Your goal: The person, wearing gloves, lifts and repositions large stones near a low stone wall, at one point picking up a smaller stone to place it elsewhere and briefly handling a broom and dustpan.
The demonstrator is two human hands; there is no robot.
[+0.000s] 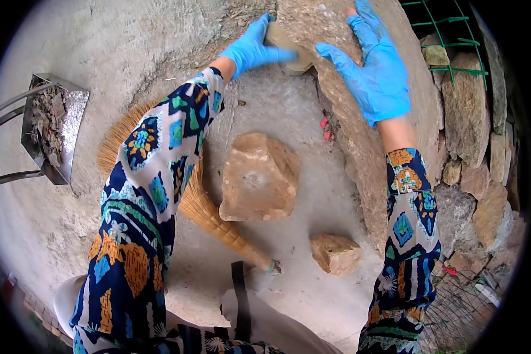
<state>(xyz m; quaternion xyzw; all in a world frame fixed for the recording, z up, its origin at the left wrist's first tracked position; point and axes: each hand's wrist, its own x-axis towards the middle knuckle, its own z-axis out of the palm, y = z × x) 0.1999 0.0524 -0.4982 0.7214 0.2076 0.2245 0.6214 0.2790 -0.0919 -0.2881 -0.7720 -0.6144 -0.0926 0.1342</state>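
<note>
My left hand, in a blue glove, is at a greyish flat stone at the top. Its fingers reach along the stone's left edge, and the thumb, blurred, crosses its front. The stone lies against the side of a large, long rock slab. On top of that slab rests my right hand, gloved in blue too, palm down with fingers spread. One bare fingertip shows through the glove. Below my hands a blocky brown stone sits on the concrete, and a smaller stone lies nearer to me.
A straw broom lies partly under my left forearm. At the left stands a metal dustpan holding debris. A stacked stone wall with green wire mesh borders the right. Red scraps lie beside the slab.
</note>
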